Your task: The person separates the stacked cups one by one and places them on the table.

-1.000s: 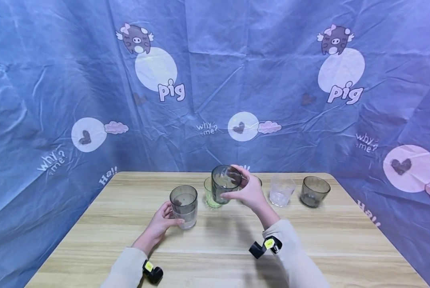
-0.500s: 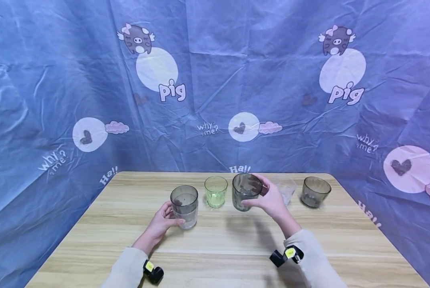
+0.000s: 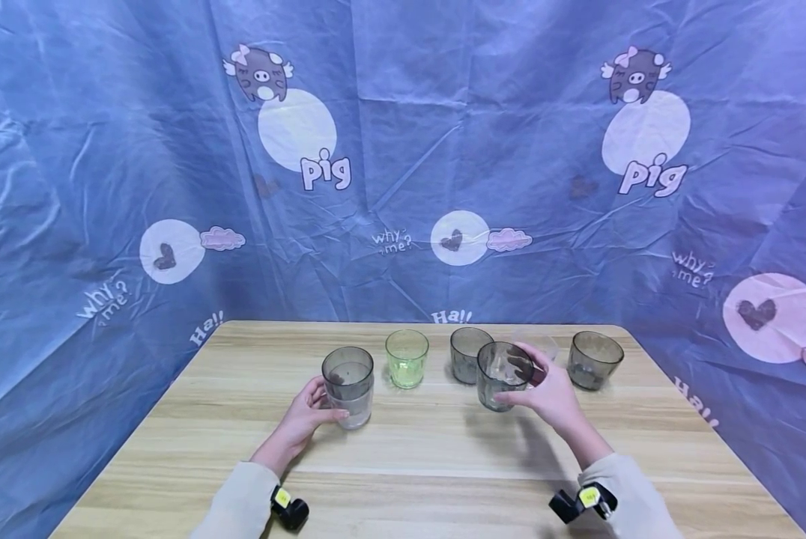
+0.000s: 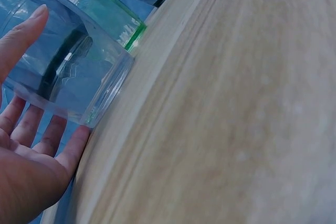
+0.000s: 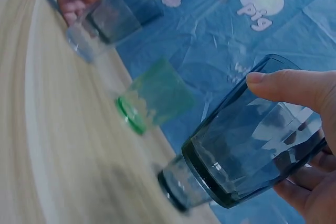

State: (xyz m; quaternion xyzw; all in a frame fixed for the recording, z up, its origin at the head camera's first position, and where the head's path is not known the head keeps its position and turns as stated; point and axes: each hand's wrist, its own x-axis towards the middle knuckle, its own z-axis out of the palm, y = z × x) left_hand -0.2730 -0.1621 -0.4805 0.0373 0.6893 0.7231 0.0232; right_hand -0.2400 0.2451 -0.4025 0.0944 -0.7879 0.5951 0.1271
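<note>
Four grey glasses (image 3: 500,379), two clear glasses (image 3: 359,415) and one green glass (image 3: 407,359) are seen, with two hands (image 3: 304,415) and one table (image 3: 403,464).

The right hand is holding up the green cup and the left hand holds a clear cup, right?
Not quite: the right hand holds up a dark gray cup; the green cup stands on the table, as the head view shows.
</note>
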